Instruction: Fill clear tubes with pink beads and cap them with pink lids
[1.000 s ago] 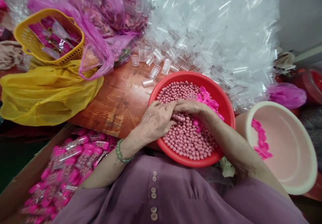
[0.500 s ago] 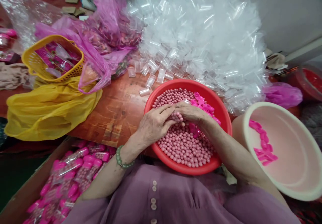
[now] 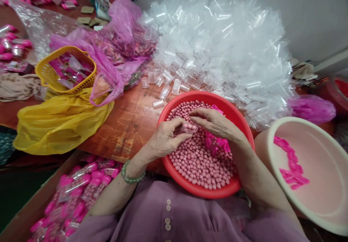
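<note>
My left hand is closed around a clear plastic tube with pink beads in it, held sideways over the red basin. Just to its right, my right hand hovers above the basin, fingers stretched out and apart from the tube, with nothing seen in them. Round pink beads fill much of the basin. Bright pink plastic caps lie on the beads, partly hidden under my right hand and forearm.
Behind the basin is a big heap of clear tubes. A cream tub with pink pieces stands at right. A yellow basket, yellow cloth and pink bag lie left. Below is a box of capped, bead-filled tubes.
My hands have come apart: the right hand has lifted off the tube and opened, while the left keeps hold of it. The whole view has shifted slightly.
</note>
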A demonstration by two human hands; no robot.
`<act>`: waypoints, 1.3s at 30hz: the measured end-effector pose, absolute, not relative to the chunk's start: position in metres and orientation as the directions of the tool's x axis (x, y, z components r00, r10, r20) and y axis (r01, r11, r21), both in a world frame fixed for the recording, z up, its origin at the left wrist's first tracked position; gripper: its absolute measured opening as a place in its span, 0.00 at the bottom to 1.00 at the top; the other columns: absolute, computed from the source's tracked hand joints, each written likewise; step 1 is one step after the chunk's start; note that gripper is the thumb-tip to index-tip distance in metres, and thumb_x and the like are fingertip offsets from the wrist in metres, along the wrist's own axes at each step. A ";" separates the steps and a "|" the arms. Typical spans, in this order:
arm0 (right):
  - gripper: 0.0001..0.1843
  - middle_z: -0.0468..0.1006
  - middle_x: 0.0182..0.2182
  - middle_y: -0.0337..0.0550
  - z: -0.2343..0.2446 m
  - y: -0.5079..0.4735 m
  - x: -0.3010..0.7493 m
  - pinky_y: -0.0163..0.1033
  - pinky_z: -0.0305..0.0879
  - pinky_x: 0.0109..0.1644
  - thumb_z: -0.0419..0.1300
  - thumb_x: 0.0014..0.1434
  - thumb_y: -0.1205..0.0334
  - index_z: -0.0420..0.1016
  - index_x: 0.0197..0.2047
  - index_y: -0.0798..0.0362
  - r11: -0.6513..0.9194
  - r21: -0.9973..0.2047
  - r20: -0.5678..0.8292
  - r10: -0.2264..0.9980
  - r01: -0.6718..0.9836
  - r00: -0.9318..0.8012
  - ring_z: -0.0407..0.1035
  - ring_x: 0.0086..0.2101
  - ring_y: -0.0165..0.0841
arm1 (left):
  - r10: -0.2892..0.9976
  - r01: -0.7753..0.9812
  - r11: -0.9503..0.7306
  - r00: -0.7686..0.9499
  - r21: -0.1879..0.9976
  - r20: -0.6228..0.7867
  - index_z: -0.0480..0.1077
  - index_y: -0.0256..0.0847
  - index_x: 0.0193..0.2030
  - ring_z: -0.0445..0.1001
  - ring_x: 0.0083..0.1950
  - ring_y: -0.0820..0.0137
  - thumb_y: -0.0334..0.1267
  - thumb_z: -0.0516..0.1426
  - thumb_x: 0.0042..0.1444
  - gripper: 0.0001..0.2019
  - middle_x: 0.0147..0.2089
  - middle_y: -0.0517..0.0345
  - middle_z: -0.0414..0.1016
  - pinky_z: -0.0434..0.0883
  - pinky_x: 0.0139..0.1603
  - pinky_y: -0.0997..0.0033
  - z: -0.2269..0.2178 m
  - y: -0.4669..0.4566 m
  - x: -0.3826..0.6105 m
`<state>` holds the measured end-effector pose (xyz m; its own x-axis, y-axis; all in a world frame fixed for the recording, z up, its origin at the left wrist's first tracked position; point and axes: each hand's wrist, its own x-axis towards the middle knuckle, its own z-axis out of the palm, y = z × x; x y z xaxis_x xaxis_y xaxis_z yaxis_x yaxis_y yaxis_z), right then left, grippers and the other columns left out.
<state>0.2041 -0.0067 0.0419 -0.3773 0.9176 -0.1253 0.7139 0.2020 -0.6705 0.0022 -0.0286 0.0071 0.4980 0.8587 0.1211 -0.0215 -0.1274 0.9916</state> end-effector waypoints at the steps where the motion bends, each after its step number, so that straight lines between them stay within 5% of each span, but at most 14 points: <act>1: 0.15 0.82 0.40 0.44 0.043 -0.006 0.208 0.43 0.68 0.47 0.54 0.62 0.56 0.78 0.44 0.52 0.205 -0.675 -0.100 0.926 0.709 -0.363 0.74 0.41 0.37 | 0.857 -0.045 -0.118 0.499 0.992 0.125 0.73 0.36 0.43 0.79 0.43 0.70 0.35 0.61 0.56 0.08 0.42 0.53 0.80 0.76 0.47 0.68 0.010 -0.029 0.003; 13: 0.13 0.82 0.35 0.43 0.044 -0.001 0.253 0.39 0.67 0.40 0.58 0.59 0.56 0.79 0.42 0.55 0.163 -0.627 -0.051 0.967 0.762 -0.248 0.73 0.33 0.34 | 0.880 -0.096 0.001 0.474 0.995 0.045 0.69 0.37 0.44 0.77 0.46 0.67 0.40 0.59 0.59 0.10 0.44 0.52 0.78 0.74 0.50 0.64 0.011 -0.036 0.009; 21: 0.11 0.79 0.40 0.51 0.041 -0.003 0.244 0.41 0.64 0.45 0.55 0.62 0.67 0.78 0.42 0.56 0.309 -0.174 -0.185 0.922 0.935 -0.340 0.72 0.41 0.40 | 0.912 -0.083 0.002 0.408 0.997 0.032 0.71 0.37 0.44 0.78 0.47 0.69 0.38 0.61 0.58 0.10 0.45 0.53 0.79 0.73 0.52 0.68 0.002 -0.032 0.011; 25: 0.11 0.79 0.36 0.46 0.046 -0.012 0.247 0.38 0.63 0.41 0.56 0.61 0.67 0.78 0.42 0.53 0.346 -0.159 -0.308 0.872 0.925 -0.380 0.72 0.37 0.36 | 0.926 -0.120 0.088 0.375 0.989 -0.037 0.72 0.36 0.43 0.78 0.45 0.69 0.39 0.62 0.55 0.11 0.45 0.52 0.79 0.74 0.50 0.68 -0.001 -0.026 0.014; 30: 0.18 0.75 0.43 0.47 0.044 -0.023 0.248 0.41 0.65 0.46 0.58 0.55 0.72 0.79 0.46 0.48 0.436 -0.152 -0.332 0.823 0.887 -0.461 0.71 0.41 0.38 | 0.891 -0.161 0.166 0.448 0.973 -0.078 0.71 0.36 0.44 0.77 0.44 0.71 0.34 0.62 0.53 0.11 0.43 0.54 0.78 0.74 0.50 0.70 -0.002 -0.020 0.016; 39: 0.10 0.75 0.43 0.50 0.044 -0.031 0.243 0.49 0.62 0.50 0.54 0.60 0.70 0.76 0.35 0.53 0.461 -0.114 -0.418 0.781 0.880 -0.463 0.69 0.42 0.41 | 0.882 -0.211 0.231 0.457 0.950 -0.114 0.71 0.36 0.44 0.74 0.42 0.74 0.32 0.63 0.51 0.13 0.41 0.57 0.76 0.73 0.46 0.73 -0.004 -0.017 0.016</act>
